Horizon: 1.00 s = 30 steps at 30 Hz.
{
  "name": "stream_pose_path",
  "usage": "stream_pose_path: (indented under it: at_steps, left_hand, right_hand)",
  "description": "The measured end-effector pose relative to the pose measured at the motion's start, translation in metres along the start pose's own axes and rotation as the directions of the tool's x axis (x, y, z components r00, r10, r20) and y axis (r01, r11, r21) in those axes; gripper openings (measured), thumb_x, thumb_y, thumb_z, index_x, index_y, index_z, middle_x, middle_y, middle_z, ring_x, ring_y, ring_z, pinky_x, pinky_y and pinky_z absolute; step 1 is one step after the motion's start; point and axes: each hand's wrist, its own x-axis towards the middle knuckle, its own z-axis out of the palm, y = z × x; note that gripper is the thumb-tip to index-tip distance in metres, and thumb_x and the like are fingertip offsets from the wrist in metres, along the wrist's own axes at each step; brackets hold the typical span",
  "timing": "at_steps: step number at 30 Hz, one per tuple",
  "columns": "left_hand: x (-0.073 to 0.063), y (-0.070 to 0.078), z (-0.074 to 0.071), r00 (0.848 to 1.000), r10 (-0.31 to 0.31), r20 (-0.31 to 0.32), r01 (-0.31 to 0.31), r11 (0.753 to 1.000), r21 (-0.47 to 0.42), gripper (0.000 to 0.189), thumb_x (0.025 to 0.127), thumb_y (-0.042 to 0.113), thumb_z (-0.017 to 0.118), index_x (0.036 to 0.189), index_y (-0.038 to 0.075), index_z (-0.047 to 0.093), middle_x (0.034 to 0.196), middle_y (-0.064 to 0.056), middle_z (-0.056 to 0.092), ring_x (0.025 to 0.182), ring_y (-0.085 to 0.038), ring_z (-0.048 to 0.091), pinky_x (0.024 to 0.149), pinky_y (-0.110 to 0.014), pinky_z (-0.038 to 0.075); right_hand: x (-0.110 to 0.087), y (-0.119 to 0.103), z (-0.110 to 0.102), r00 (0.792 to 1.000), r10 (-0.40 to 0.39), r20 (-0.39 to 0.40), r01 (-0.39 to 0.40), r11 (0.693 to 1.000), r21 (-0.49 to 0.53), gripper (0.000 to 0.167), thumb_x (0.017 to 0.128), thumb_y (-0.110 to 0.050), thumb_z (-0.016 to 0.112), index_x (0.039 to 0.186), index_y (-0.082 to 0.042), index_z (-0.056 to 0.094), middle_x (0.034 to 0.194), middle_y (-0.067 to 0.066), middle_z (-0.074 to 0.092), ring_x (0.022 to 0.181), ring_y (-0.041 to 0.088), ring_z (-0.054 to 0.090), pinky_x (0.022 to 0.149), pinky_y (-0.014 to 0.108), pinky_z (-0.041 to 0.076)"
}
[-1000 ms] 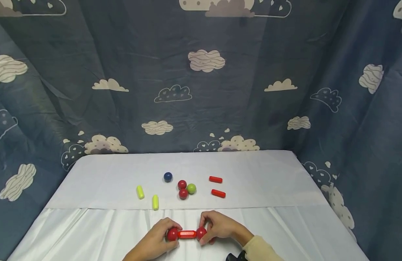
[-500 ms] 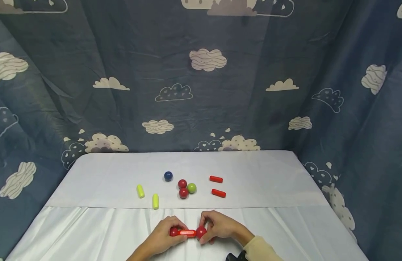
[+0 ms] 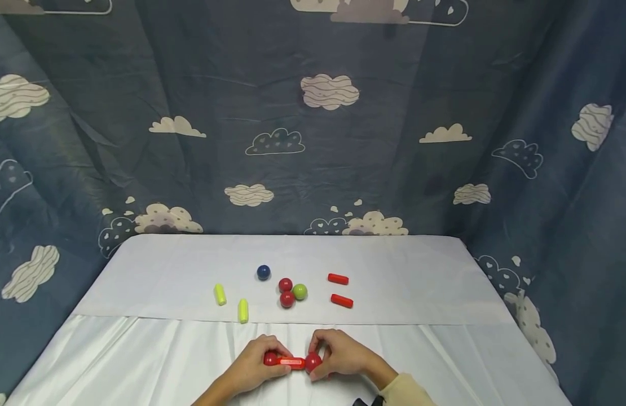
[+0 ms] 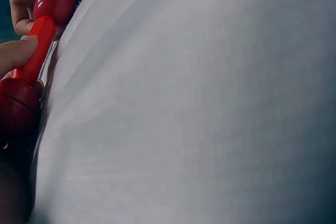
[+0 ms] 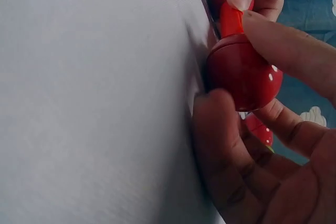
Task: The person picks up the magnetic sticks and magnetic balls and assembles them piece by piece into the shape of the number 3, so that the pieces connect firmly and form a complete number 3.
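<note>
Near the table's front, a red rod (image 3: 291,362) joins two red balls, the left ball (image 3: 270,358) and the right ball (image 3: 313,362). My left hand (image 3: 254,365) pinches the rod between thumb and fingers, with the left ball partly hidden within that hand. In the left wrist view, the thumb presses along the ridged rod (image 4: 38,51). My right hand (image 3: 345,354) grips the right ball. The right wrist view shows thumb and fingers round this ball (image 5: 242,72), which meets the rod's end.
Beyond the hands lie a blue ball (image 3: 263,273), two touching red balls (image 3: 286,299), a green ball (image 3: 300,291), two yellow-green rods (image 3: 243,310) and two red rods (image 3: 342,301). They rest on the white cloth (image 3: 409,282), with a cloud-print curtain (image 3: 374,146) behind.
My left hand has shifted right, from the left ball onto the rod. The right hand stays on the right ball. The head view has tilted slightly.
</note>
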Motion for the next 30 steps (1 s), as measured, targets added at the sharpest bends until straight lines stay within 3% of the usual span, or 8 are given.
stream_pose_path:
  at_steps: [9, 14, 17, 21, 23, 26, 30]
  left_hand:
    - [0.0, 0.002, 0.001, 1.0, -0.024, 0.008, 0.024, 1.0, -0.011, 0.02, 0.08, 0.032, 0.078, 0.095, 0.023, 0.07, 0.09, 0.014, 0.061, 0.088, -0.006, 0.049, 0.079, -0.025, 0.04]
    - [-0.001, 0.004, 0.0, 0.999, -0.036, 0.01, 0.036, 0.999, -0.005, 0.019, 0.08, 0.032, 0.077, 0.095, 0.024, 0.07, 0.091, 0.013, 0.061, 0.088, -0.006, 0.049, 0.079, -0.026, 0.04]
    - [-0.002, 0.004, -0.001, 0.999, -0.043, 0.005, 0.043, 0.999, -0.019, 0.02, 0.079, 0.031, 0.078, 0.095, 0.022, 0.07, 0.092, 0.011, 0.06, 0.089, -0.007, 0.049, 0.079, -0.026, 0.04]
    - [-0.002, 0.004, -0.001, 0.999, -0.041, 0.007, 0.041, 0.999, -0.029, 0.02, 0.08, 0.03, 0.078, 0.096, 0.022, 0.071, 0.092, 0.011, 0.061, 0.089, -0.007, 0.049, 0.079, -0.025, 0.04]
    - [-0.001, 0.003, -0.001, 0.999, -0.04, 0.01, 0.04, 0.999, -0.027, 0.02, 0.08, 0.031, 0.077, 0.096, 0.022, 0.071, 0.092, 0.012, 0.061, 0.089, -0.007, 0.049, 0.079, -0.025, 0.04]
    - [-0.001, 0.002, 0.0, 0.999, -0.031, 0.006, 0.031, 0.999, -0.018, 0.02, 0.08, 0.032, 0.077, 0.096, 0.023, 0.071, 0.091, 0.013, 0.062, 0.089, -0.006, 0.049, 0.079, -0.025, 0.04]
    - [0.0, 0.0, 0.001, 1.0, -0.023, 0.006, 0.023, 0.999, -0.023, 0.02, 0.08, 0.033, 0.077, 0.096, 0.023, 0.071, 0.09, 0.013, 0.062, 0.088, -0.006, 0.05, 0.079, -0.026, 0.04]
  right_hand:
    - [-0.004, 0.003, -0.012, 0.998, -0.034, -0.057, 0.032, 0.999, -0.028, 0.037, 0.069, -0.01, 0.085, 0.098, -0.009, 0.062, 0.091, 0.0, 0.06, 0.064, 0.012, 0.056, 0.055, 0.023, 0.043]
    - [-0.003, 0.008, -0.027, 0.982, -0.038, -0.185, 0.032, 0.999, -0.037, 0.043, 0.069, -0.011, 0.086, 0.105, -0.006, 0.063, 0.095, 0.005, 0.061, 0.072, 0.017, 0.056, 0.059, 0.025, 0.043]
    - [0.0, 0.012, -0.037, 0.938, -0.02, -0.347, -0.004, 0.998, -0.067, 0.047, 0.068, -0.009, 0.086, 0.109, -0.006, 0.064, 0.095, 0.006, 0.059, 0.076, 0.019, 0.052, 0.061, 0.026, 0.042]
    - [0.005, 0.019, -0.05, 0.834, 0.032, -0.55, -0.088, 0.993, -0.076, 0.045, 0.069, -0.008, 0.086, 0.109, -0.009, 0.065, 0.094, 0.005, 0.057, 0.081, 0.021, 0.049, 0.065, 0.029, 0.041]
    - [0.008, 0.022, -0.056, 0.799, 0.038, -0.601, -0.103, 0.992, -0.073, 0.043, 0.069, -0.007, 0.085, 0.109, -0.009, 0.066, 0.097, 0.005, 0.058, 0.084, 0.022, 0.049, 0.067, 0.03, 0.041]
    - [0.015, 0.027, -0.061, 0.779, 0.048, -0.625, -0.119, 0.99, -0.073, 0.042, 0.07, -0.006, 0.084, 0.107, -0.008, 0.067, 0.102, 0.005, 0.06, 0.087, 0.022, 0.049, 0.07, 0.032, 0.041]
    - [0.024, 0.033, -0.063, 0.784, 0.091, -0.613, -0.163, 0.985, -0.062, 0.043, 0.07, -0.006, 0.084, 0.108, -0.008, 0.066, 0.106, 0.006, 0.059, 0.09, 0.022, 0.049, 0.076, 0.033, 0.043]
